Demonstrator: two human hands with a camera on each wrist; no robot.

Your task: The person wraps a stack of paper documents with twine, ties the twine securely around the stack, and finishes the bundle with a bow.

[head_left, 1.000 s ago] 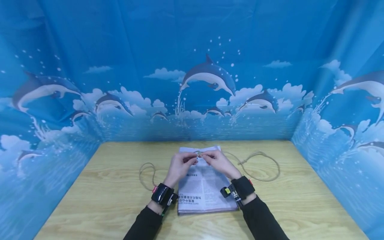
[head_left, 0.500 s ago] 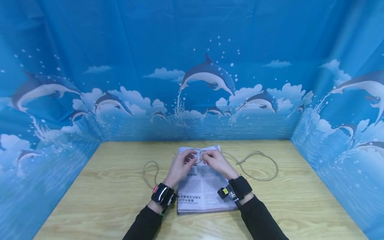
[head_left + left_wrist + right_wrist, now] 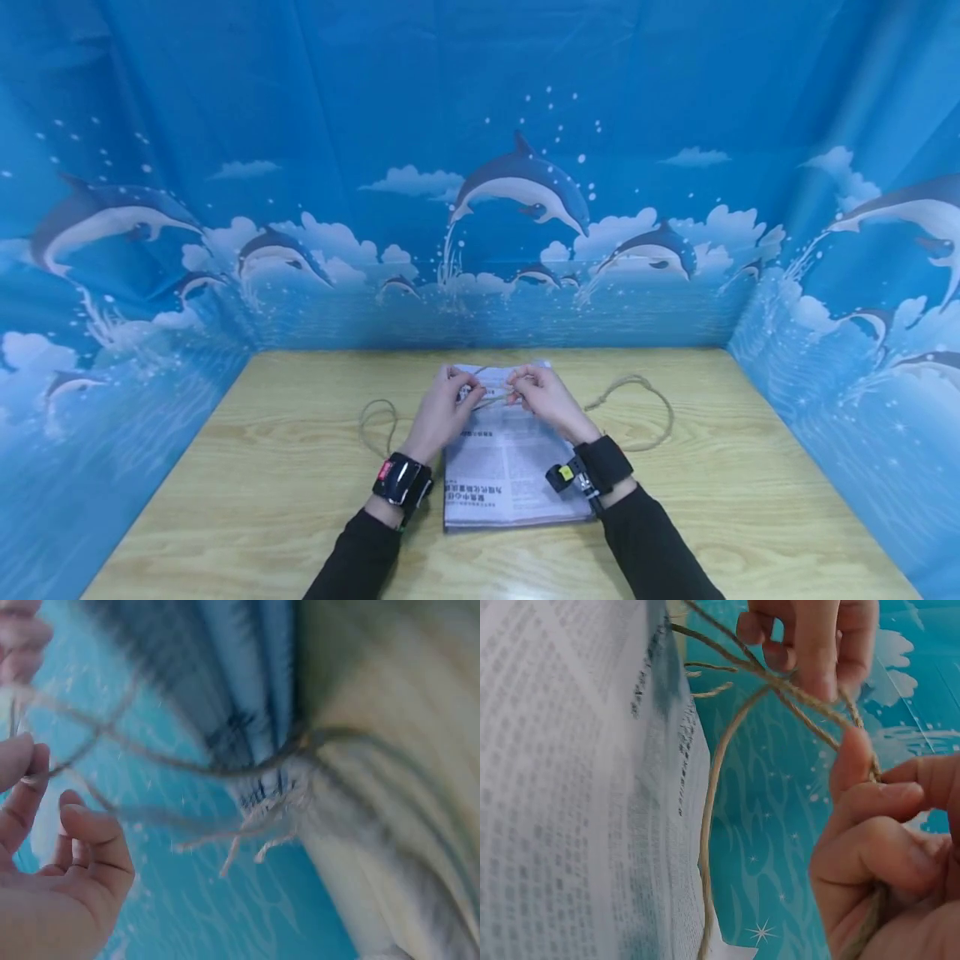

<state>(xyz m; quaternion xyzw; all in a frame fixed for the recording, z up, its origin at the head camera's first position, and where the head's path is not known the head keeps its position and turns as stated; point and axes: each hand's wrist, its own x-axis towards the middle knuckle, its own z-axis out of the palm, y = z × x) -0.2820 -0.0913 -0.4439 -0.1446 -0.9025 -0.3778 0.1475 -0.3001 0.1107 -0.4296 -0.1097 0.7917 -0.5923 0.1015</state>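
A stack of folded newspapers (image 3: 510, 479) lies on the table with brown twine (image 3: 491, 400) over its far end. My left hand (image 3: 441, 410) pinches a strand of the twine between thumb and finger above the stack's far left side. Opposite it, my right hand (image 3: 551, 406) grips another part of the twine, with its fingers curled round it. Strands cross between the two hands in the right wrist view, where one twine strand (image 3: 714, 795) hangs down beside the papers. Frayed twine ends (image 3: 244, 836) dangle near the paper edge in the left wrist view, which is blurred.
On the wooden table (image 3: 262, 508), a small loop of twine (image 3: 377, 421) lies left of the papers. A larger twine loop (image 3: 667, 408) spreads to their right. A blue dolphin-print curtain (image 3: 480, 317) closes off the back and both sides.
My hands have drawn apart, the left one moving left, and crossing strands now show between them. The large loop on the right has slid inward and grown smaller.
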